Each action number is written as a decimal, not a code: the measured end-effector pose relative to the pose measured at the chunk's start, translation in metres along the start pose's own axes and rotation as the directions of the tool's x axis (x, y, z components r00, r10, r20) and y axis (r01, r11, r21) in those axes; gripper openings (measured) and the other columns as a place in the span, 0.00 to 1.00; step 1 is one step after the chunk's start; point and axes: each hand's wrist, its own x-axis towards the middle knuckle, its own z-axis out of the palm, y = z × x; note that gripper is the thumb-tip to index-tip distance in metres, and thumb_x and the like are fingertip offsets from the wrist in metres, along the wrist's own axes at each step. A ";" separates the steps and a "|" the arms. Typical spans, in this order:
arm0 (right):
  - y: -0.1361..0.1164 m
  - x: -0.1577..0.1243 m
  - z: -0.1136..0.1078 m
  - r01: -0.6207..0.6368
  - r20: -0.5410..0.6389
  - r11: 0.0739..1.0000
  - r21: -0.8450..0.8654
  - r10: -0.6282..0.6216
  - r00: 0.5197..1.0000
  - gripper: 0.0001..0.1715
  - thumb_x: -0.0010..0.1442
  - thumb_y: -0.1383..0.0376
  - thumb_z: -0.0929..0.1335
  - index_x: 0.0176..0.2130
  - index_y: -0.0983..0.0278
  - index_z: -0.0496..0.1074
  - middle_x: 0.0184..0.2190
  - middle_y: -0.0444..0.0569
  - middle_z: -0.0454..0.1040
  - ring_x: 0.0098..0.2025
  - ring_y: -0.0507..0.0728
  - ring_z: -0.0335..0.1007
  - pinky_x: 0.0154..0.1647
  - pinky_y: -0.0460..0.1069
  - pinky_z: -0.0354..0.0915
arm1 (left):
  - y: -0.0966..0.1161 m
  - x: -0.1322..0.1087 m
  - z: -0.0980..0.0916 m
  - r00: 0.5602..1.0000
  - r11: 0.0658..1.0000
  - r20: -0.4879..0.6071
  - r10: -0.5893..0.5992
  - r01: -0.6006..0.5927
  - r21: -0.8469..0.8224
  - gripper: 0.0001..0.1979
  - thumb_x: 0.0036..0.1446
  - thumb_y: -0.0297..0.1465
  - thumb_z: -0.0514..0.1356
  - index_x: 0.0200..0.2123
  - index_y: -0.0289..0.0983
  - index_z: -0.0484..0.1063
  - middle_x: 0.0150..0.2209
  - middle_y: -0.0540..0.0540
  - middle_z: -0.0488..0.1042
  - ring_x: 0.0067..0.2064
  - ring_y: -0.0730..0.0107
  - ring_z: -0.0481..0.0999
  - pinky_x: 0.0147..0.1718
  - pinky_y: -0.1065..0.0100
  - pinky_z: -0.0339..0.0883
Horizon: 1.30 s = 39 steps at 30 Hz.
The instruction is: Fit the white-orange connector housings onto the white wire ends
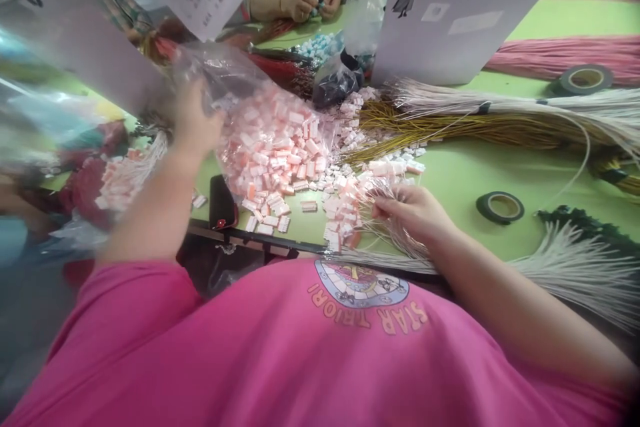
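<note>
Nearest to me, below the pink shirt, my right hand is closing its fingers around a fan of thin white wires at the table's front edge. Their ends are lying among loose pink connectors. My left hand is up and to the left, well apart from the right. It is gripping the crumpled top of a clear plastic bag, which is sagging on the green table with a heap of the same connectors spilling out of its mouth.

As I read it, I am in the middle of handling the bag while holding the wires ready. Any further move calls for a steady grip on the slack film and a firm pinch on the wires, so the strands are not splaying into the pile.

A black case is sitting just beside the bag near the edge, and scattered connectors are crowding the space between my hands. To the right, a tape roll is lying near a thick white wire bundle. Beyond, yellow wires are stretching across, with a second tape roll and pink wire bundles behind. Hanging paper sheets are blocking part of my view. Farthest off, a co-worker's hands are working on blue-tipped pieces.
</note>
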 end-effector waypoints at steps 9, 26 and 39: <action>0.000 -0.006 0.004 0.065 -0.026 0.997 -0.048 -0.067 0.997 0.08 0.47 0.63 0.69 0.21 0.65 0.72 0.19 0.44 0.71 0.24 0.51 0.65 0.29 0.48 0.59 | 0.077 -0.142 0.055 0.980 0.908 0.159 0.119 -0.172 0.382 0.13 0.57 0.36 0.60 0.44 0.36 0.71 0.43 0.38 0.73 0.48 0.48 0.70 0.45 0.54 0.62; -0.006 -0.014 0.009 0.213 0.085 0.976 0.055 -0.217 0.973 0.06 0.47 0.69 0.66 0.20 0.65 0.64 0.18 0.39 0.59 0.22 0.47 0.53 0.25 0.47 0.51 | 0.157 -0.164 0.076 0.866 0.424 0.499 0.033 0.440 -0.792 0.10 0.59 0.31 0.58 0.44 0.36 0.67 0.34 0.48 0.73 0.34 0.71 0.75 0.34 0.66 0.74; -0.007 -0.017 0.010 0.194 0.087 0.977 -0.087 -0.187 0.979 0.05 0.45 0.69 0.65 0.20 0.65 0.64 0.18 0.39 0.59 0.22 0.47 0.54 0.24 0.47 0.51 | 0.179 -0.165 0.090 0.786 0.217 0.615 0.060 0.591 -0.777 0.14 0.53 0.32 0.66 0.42 0.35 0.71 0.29 0.50 0.73 0.28 0.75 0.75 0.27 0.73 0.71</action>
